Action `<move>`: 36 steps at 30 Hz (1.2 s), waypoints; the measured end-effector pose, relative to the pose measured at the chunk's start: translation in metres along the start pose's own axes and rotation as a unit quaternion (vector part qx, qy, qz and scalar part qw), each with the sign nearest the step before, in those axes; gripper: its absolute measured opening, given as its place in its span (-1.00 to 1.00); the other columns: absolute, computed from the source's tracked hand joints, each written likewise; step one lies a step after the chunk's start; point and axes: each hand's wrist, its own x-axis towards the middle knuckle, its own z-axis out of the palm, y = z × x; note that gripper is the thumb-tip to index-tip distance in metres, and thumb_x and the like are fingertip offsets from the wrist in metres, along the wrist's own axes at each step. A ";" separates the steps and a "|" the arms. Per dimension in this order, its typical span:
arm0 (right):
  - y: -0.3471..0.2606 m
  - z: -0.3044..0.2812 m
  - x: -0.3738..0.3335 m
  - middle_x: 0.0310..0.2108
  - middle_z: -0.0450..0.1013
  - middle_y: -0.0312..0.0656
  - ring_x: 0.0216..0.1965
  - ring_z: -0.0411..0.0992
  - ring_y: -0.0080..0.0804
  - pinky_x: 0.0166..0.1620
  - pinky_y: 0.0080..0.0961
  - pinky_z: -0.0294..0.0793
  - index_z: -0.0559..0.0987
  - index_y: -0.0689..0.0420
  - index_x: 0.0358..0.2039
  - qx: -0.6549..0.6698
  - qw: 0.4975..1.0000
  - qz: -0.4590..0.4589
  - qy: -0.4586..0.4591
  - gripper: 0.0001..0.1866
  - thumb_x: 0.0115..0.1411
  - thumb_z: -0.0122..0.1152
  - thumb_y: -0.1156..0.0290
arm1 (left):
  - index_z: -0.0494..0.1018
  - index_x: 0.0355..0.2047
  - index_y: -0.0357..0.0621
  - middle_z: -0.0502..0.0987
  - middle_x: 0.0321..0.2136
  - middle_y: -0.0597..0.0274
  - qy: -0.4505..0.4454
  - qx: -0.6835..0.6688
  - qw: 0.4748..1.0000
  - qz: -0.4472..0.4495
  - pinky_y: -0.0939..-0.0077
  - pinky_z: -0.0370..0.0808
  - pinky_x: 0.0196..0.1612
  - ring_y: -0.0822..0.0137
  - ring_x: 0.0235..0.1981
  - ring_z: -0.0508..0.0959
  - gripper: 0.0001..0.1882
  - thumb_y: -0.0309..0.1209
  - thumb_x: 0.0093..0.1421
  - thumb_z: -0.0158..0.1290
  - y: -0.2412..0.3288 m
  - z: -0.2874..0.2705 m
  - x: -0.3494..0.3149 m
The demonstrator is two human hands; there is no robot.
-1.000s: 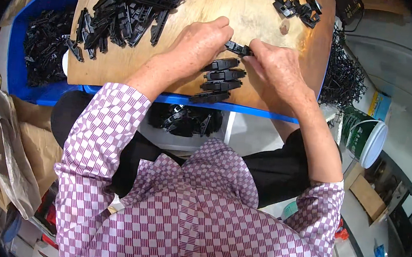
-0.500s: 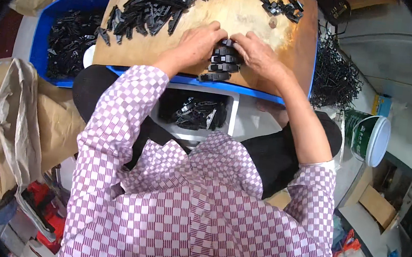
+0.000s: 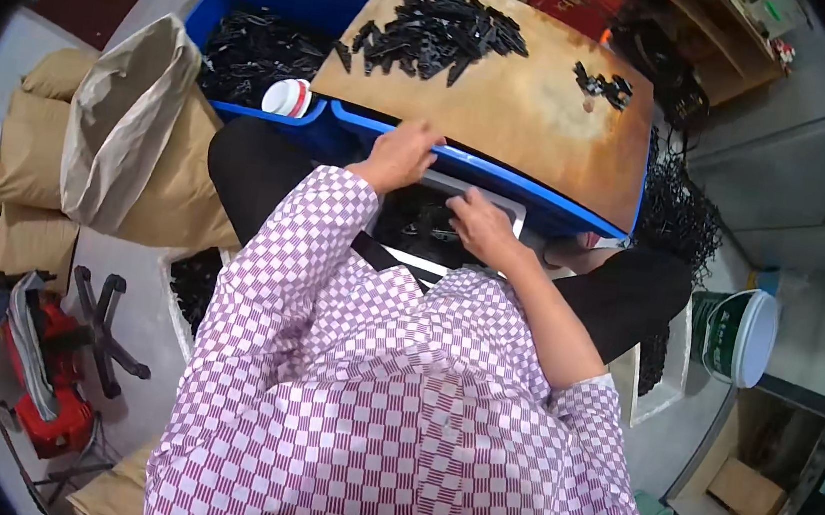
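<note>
Hands hovered below the near edge of the wooden board [image 3: 509,107]: my left hand [image 3: 401,156] rested against the blue bin [image 3: 259,0] rim with fingers curled, my right hand [image 3: 481,227] lay over the white tray [image 3: 498,209] on my lap, fingers bent down among the black clips [image 3: 416,223]; whether it pinched one I couldn't tell. A larger clip pile [image 3: 436,29] sat on the board's far side, well apart.

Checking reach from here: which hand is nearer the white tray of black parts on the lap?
Right. The right hand rests over the white tray; the left hand sits above it at the blue bin's edge.
</note>
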 end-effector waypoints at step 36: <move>0.120 -0.070 0.247 -0.05 0.48 -0.05 0.06 0.39 -0.06 0.11 -0.23 0.36 0.53 0.13 -0.01 0.011 0.971 0.067 0.228 -0.57 0.24 0.14 0.09 | 0.42 0.05 -0.17 0.48 -0.01 0.05 0.282 0.045 0.945 -0.160 0.14 0.29 0.11 0.05 0.05 0.44 -0.54 -0.16 0.24 0.09 -0.109 -0.032 0.058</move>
